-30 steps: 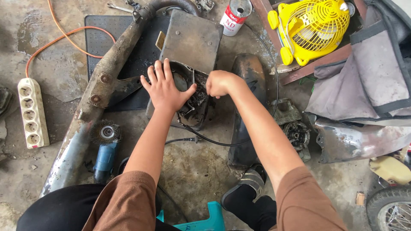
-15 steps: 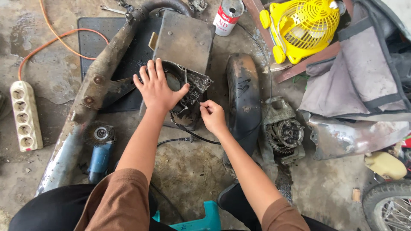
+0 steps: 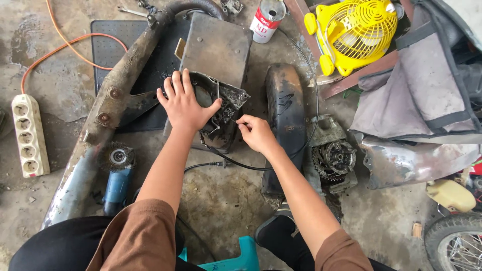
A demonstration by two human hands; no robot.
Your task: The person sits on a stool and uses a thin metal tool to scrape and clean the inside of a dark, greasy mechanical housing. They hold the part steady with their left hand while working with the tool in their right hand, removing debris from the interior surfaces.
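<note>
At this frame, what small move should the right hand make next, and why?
Probably a short pull of the thin black cable toward the person. The left hand lies flat on the dirty engine cover, bracing it, while the right hand pinches something small at the cover's edge, where the cable runs from. Whether it is the cable end cannot be told.

Grimy matt metal engine cover (image 3: 221,108); glossy yellow plastic fan (image 3: 354,32)

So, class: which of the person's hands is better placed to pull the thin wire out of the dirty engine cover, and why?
Probably the right hand: its fingertips pinch at the wire beside the engine cover. The left hand lies flat on the cover, steadying it.
</note>
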